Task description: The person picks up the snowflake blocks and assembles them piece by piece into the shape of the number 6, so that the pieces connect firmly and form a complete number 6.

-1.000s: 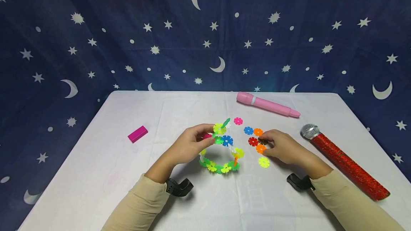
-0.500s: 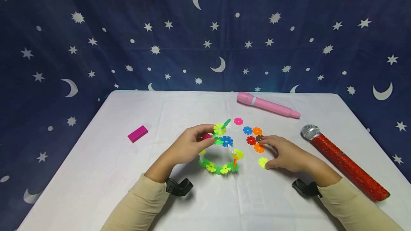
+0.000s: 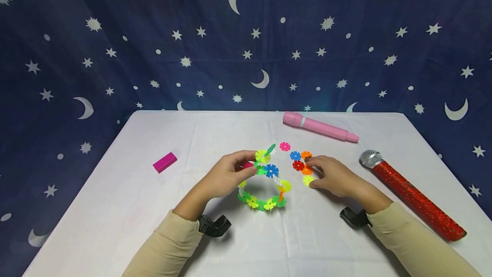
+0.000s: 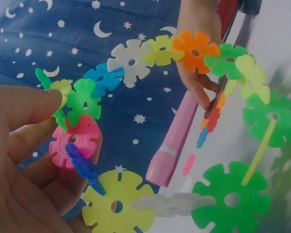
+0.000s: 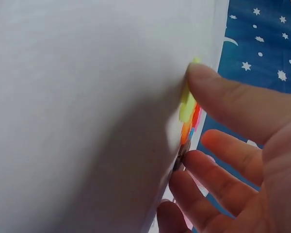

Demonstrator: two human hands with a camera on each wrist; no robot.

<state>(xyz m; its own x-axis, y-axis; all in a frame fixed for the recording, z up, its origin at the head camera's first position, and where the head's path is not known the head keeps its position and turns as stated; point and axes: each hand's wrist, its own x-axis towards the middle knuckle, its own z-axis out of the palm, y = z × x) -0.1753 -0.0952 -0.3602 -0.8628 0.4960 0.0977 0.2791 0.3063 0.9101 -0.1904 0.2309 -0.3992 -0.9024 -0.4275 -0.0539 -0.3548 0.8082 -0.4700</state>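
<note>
My left hand (image 3: pixel 226 174) pinches a ring of interlocking flower-shaped plastic discs (image 3: pixel 261 204) between thumb and fingers, at its pink and green pieces. The ring is mostly green and yellow, with white, blue and orange discs; its lower edge is near the tabletop. To the right, my right hand (image 3: pixel 336 176) lies over a cluster of loose discs. Its thumb touches a yellow disc (image 5: pixel 186 104), and its other fingers are spread by a dark brown disc (image 3: pixel 308 159). Beside them lie a red disc (image 3: pixel 298 165), a blue disc (image 3: pixel 295 155) and two orange ones, partly covered.
A pink disc (image 3: pixel 285 146) lies behind the cluster. Farther back is a pink toy microphone (image 3: pixel 320 126). At the right lies a silver-headed red glitter microphone (image 3: pixel 417 198). A magenta block (image 3: pixel 165 162) sits at the left of the white table (image 3: pixel 96 225).
My right hand first drew back to the yellow disc, then pushed it forward and left up against the other loose discs, which shifted slightly left. My left hand and the ring stayed nearly still.
</note>
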